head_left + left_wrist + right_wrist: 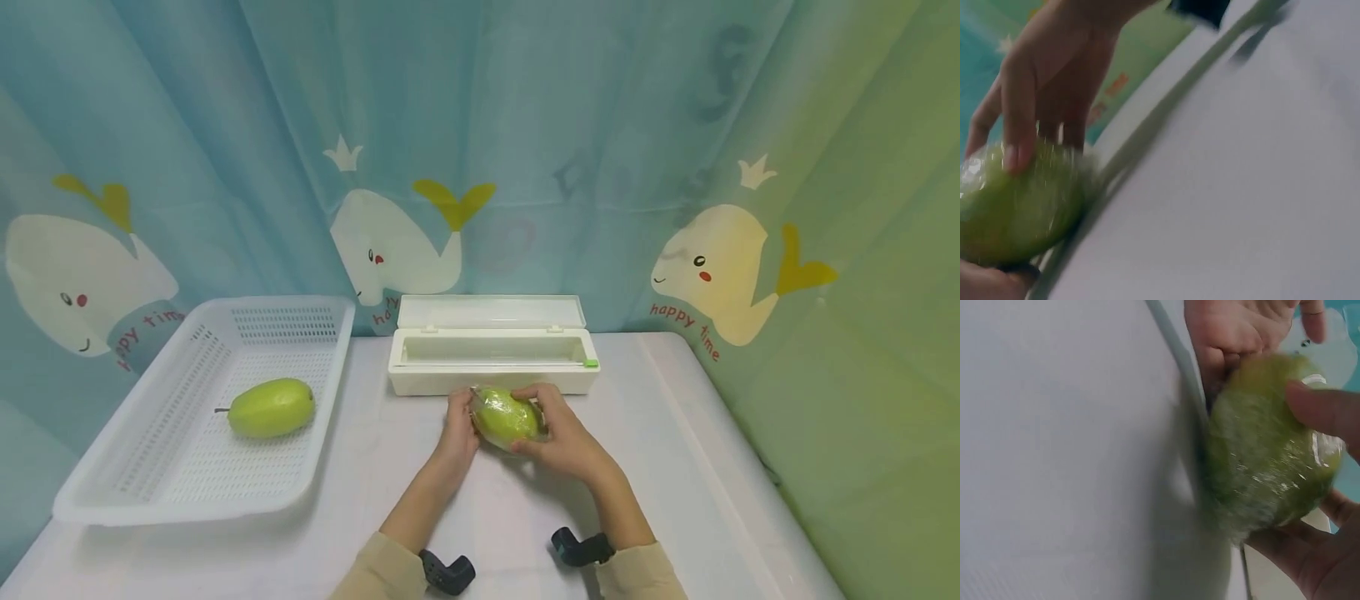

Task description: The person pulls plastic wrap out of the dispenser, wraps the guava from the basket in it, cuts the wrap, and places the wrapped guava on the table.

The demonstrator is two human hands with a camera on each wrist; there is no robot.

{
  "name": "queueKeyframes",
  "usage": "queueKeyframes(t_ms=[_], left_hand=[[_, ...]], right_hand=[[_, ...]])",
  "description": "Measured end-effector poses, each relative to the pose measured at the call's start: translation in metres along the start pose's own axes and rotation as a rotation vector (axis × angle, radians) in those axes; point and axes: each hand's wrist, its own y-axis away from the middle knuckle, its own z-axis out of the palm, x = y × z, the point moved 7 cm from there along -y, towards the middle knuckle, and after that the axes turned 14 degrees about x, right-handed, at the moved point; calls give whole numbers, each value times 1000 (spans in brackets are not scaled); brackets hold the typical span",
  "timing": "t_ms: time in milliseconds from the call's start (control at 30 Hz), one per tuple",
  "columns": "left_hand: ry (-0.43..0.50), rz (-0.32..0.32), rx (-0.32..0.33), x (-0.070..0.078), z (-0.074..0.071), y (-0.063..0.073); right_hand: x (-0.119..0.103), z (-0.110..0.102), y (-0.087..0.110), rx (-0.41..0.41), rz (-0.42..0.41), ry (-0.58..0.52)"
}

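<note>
A green pear (504, 418) wrapped in shiny clear plastic film is held between both hands just in front of a long white box. My right hand (561, 433) grips its right side, thumb toward me and fingers over the far side; the right wrist view shows thumb and fingers spread around the wrapped pear (1266, 444). At the other end, my left hand (456, 433) holds the pear, its fingers partly hidden by the fruit. Crinkled film shows at the pear's lower end in the right wrist view. The left wrist view is blurred, with the pear (1022, 206) at its left edge.
The white film box (491, 382) stands at the back with its lid (491, 312) raised and a green slider (591, 363) at the right. On the left, a white perforated basket (202, 507) holds another green pear (272, 408). A printed curtain (525, 167) hangs behind the white table (675, 467).
</note>
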Motion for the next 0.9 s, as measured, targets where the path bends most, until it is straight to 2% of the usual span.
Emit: queueKeyframes(t_ms=[200,300,400,533,700,800,900], left_hand=[[-107,38,109,-2,8,9],[-74,79,162,-3,8,10],[-35,81,281,-4,4,11],[113,46,415,-2,-7,11],[402,-17,409,10,-18,9],[516,-5,412,26,-25,11],[599,14,430,40,-32,15]], right_hand=[[2,-3,-1,-16,-11,-42],[-3,-2,-1,-20,-28,-56],[-10,0,-1,-5,-51,-57],[-25,5,0,40,-124,-47],[-43,2,0,163,-195,-43],[-48,-1,0,197,-151,-84],[-46,2,0,138,-21,-253]])
